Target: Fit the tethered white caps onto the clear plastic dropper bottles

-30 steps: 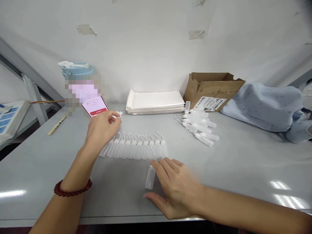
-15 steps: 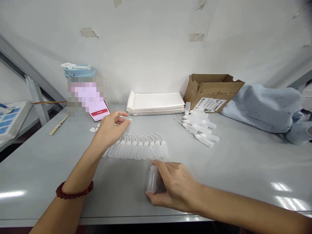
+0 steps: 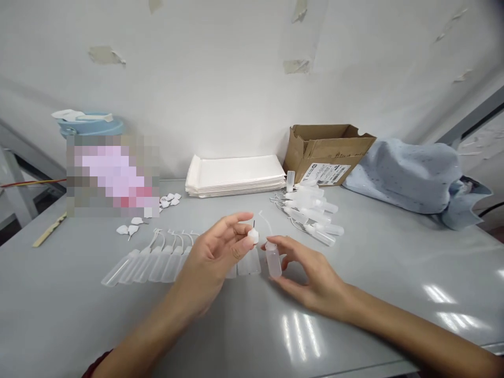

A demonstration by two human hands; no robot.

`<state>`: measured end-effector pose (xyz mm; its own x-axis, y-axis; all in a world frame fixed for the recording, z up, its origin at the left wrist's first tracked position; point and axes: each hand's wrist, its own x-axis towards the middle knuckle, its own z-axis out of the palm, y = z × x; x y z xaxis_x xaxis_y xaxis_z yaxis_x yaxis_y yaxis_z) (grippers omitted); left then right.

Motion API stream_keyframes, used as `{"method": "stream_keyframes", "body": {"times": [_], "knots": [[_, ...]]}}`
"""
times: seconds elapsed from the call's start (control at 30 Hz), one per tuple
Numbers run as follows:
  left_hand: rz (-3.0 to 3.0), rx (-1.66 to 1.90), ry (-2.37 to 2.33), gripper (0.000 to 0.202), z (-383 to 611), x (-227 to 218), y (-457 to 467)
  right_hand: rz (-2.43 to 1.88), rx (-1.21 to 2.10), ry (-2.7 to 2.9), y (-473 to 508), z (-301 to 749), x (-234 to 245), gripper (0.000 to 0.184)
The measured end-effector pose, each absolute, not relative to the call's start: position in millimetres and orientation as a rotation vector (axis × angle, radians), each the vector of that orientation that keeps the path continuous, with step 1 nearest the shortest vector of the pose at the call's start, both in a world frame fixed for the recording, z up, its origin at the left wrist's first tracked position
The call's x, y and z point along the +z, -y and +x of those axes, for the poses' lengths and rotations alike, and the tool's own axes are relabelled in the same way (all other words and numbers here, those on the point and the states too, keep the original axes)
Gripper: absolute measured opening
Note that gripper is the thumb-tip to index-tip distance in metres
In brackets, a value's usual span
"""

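Observation:
Between the thumb and fingers of my left hand (image 3: 214,249) is a small white needle-tip cap (image 3: 253,236), its thin dark needle pointing up. My right hand (image 3: 311,273) grips a small translucent squeeze bottle (image 3: 273,261) by its top and bottom, nearly upright. A thin pale strap (image 3: 266,220) rises from the bottle's neck. The cap is close to the left of the bottle's neck, apart from it. Behind my left hand lies a row of similar bottles (image 3: 151,265) with curled straps, partly hidden by the hand.
Loose white needle caps (image 3: 169,200) lie at the left, near a blurred-out phone (image 3: 114,173). A stack of white envelopes (image 3: 236,176) rests against the wall. Several more bottles (image 3: 311,210) are piled before a cardboard box (image 3: 331,152), with blue cloth (image 3: 405,184) to its right.
My left hand has come right and toward me with the white cap, near the bottle. My right hand has raised the bottle slightly, and the view has shifted to the right.

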<state>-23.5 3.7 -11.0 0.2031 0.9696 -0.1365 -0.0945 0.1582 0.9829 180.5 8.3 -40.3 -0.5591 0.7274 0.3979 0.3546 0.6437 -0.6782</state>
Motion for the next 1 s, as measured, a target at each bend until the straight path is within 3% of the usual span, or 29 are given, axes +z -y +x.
{"method": "stream_keyframes", "body": {"times": [0.27,0.67,0.9,1.0], "knots": [[1.095,0.978,-1.111,0.023,-11.3,-24.7,10.6,-0.741,0.622,2.33,1.2,184.8,-40.9,0.062],[1.289,1.015,-1.274,0.014,-0.3,-16.2,14.5,-0.829,0.568,2.285,6.1,186.3,-41.8,0.05],[1.481,0.92,-1.36,0.011,-3.4,-12.5,14.4,-0.765,0.349,2.387,5.4,186.2,-40.3,0.047],[1.448,0.887,-1.317,0.01,-7.1,-12.7,9.6,-0.786,0.504,2.373,5.5,187.3,-38.5,0.051]]}}
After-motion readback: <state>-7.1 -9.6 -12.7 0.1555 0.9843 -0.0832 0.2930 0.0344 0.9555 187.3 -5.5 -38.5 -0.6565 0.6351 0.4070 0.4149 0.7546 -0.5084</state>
